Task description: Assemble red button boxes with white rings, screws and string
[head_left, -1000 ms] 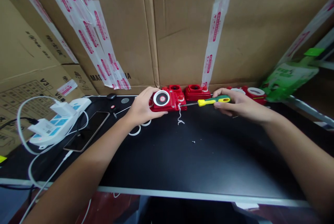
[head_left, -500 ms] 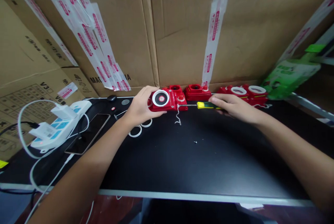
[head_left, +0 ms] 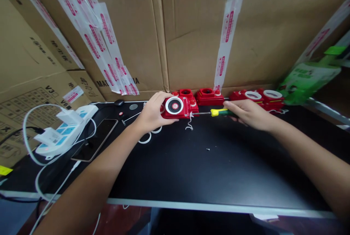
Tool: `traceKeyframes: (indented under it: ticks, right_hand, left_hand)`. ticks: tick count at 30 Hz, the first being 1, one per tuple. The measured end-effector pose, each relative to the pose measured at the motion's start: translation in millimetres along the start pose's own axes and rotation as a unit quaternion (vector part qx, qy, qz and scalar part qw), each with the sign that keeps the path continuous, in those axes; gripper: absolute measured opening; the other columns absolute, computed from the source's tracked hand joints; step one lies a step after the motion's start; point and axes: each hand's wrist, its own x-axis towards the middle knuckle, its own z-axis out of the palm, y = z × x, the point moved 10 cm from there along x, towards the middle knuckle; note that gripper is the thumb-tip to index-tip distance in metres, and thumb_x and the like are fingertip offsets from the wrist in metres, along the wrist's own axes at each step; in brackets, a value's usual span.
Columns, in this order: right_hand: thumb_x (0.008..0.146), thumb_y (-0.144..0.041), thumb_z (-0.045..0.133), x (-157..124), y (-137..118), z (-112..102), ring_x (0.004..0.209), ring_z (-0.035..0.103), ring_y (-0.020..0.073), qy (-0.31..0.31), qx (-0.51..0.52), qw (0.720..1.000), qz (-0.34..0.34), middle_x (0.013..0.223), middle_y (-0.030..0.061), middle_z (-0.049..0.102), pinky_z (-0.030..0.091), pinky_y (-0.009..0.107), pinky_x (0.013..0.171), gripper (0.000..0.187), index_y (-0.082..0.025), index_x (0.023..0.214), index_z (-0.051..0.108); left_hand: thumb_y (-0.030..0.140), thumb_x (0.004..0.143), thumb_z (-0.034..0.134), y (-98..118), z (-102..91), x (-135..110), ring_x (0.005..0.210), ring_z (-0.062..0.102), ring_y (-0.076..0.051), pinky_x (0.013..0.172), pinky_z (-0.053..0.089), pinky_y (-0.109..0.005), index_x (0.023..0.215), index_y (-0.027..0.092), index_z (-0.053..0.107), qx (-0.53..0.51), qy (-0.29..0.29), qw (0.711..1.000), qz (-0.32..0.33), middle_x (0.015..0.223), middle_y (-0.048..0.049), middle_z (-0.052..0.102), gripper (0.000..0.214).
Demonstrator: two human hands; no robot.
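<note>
My left hand (head_left: 151, 115) grips a red plastic device (head_left: 179, 107) with a white-and-black round dial on top, tilted up off the black table (head_left: 191, 162). A white string (head_left: 189, 123) dangles from its right side. My right hand (head_left: 247, 112) is closed round the green-and-yellow handle of a screwdriver (head_left: 217, 112); the thin metal shaft points left, and its tip meets the device's right side.
More red devices (head_left: 207, 96) line the cardboard wall (head_left: 191, 27) behind, two at the right with white rings (head_left: 253, 95). Two white rings (head_left: 147, 136) lie by my left wrist. A phone (head_left: 95, 143), a white power strip (head_left: 64, 131) with chargers and cables sit at left. Green packaging (head_left: 306, 80) stands at right.
My right hand has slid forward over the screwdriver handle, hiding most of the green grip. The view has shifted slightly; the device stays in my left hand.
</note>
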Motion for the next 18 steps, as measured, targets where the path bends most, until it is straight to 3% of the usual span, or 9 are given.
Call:
traceKeyframes:
  ticks: [3,6,11,14,16,18]
  right_hand:
    - [0.088,-0.078,0.07,2,-9,0,0.064,0.059,0.0167,-0.003,-0.007,0.998,-0.057,0.082,0.0025,0.068,0.045,0.031,0.057,0.056,-0.023,0.101,0.066]
    - [0.078,-0.07,0.086,1,-20,-9,0.086,0.065,0.022,0.023,-0.044,0.993,-0.112,0.101,0.0054,0.072,0.049,0.034,0.075,0.057,-0.024,0.104,0.068]
    - [0.088,-0.076,0.072,1,-7,2,0.064,0.06,0.0182,-0.043,0.011,0.998,-0.042,0.075,0.0035,0.068,0.046,0.033,0.065,0.055,-0.021,0.092,0.072]
    - [0.095,-0.077,0.061,3,-1,9,0.057,0.053,0.0152,-0.053,0.023,0.998,-0.031,0.075,0.0029,0.066,0.042,0.032,0.057,0.057,-0.021,0.091,0.071]
    - [0.089,-0.073,0.073,4,-6,6,0.067,0.059,0.017,-0.026,0.032,0.997,-0.064,0.089,0.0036,0.068,0.046,0.032,0.06,0.052,-0.023,0.104,0.069]
    - [0.077,-0.065,0.089,3,-16,1,0.084,0.067,0.0218,0.0,0.022,0.994,-0.11,0.103,0.005,0.069,0.053,0.034,0.072,0.054,-0.025,0.107,0.067]
  left_hand:
    - [0.036,0.072,0.096,-1,-1.9,1,0.114,0.071,-0.029,0.1,0.059,-0.047,0.125,0.025,0.06,0.015,0.0,1.0,0.0,0.124,-0.0084,0.072,0.066]
    - [0.036,0.072,0.096,0,-1.3,1,0.115,0.071,-0.029,0.1,0.059,-0.047,0.126,0.025,0.06,0.018,-0.007,1.0,0.006,0.125,-0.0089,0.072,0.066]
    - [0.034,0.072,0.095,3,-0.9,1,0.116,0.07,-0.03,0.1,0.059,-0.047,0.127,0.025,0.059,0.011,-0.008,1.0,0.014,0.125,-0.0092,0.071,0.066]
    - [0.035,0.072,0.095,4,-0.4,1,0.116,0.071,-0.03,0.099,0.059,-0.047,0.127,0.026,0.059,0.009,-0.013,1.0,0.008,0.125,-0.0085,0.072,0.066]
    - [0.035,0.072,0.096,4,-0.4,1,0.115,0.071,-0.029,0.099,0.059,-0.046,0.127,0.026,0.059,0.009,-0.014,1.0,0.007,0.124,-0.008,0.072,0.067]
    - [0.034,0.071,0.097,3,-1.4,1,0.114,0.071,-0.029,0.099,0.059,-0.046,0.126,0.026,0.059,0.006,-0.009,1.0,0.005,0.124,-0.0077,0.072,0.068]
